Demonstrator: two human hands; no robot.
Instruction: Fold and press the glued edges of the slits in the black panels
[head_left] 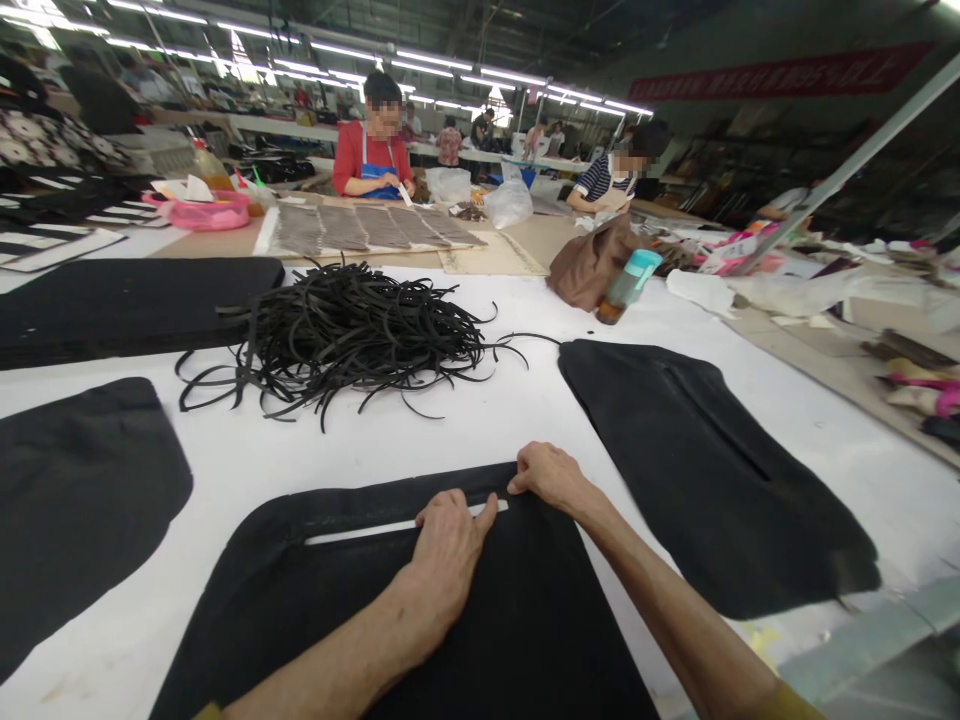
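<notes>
A black sheet panel (525,600) with rounded corners, apparently leather-like, lies flat before me. Near its far edge runs a long narrow slot (360,533) that shows white. My left hand (450,550) rests on the panel across this slot, its thumb held apart by the slot's right end and its other fingers bent downward. At the panel's far right corner, my right hand (551,475) has thumb and fingers pinched together on the black material. Its fingertips partly cover the edge there.
Beyond the panel sits a tangled heap of thin black strips (367,330). Another slotted black panel (712,470) lies right, a black piece (82,490) left, and a black stack (135,305) behind. A bottle (628,287) stands by a brown bag (592,262). Co-workers sit across the table.
</notes>
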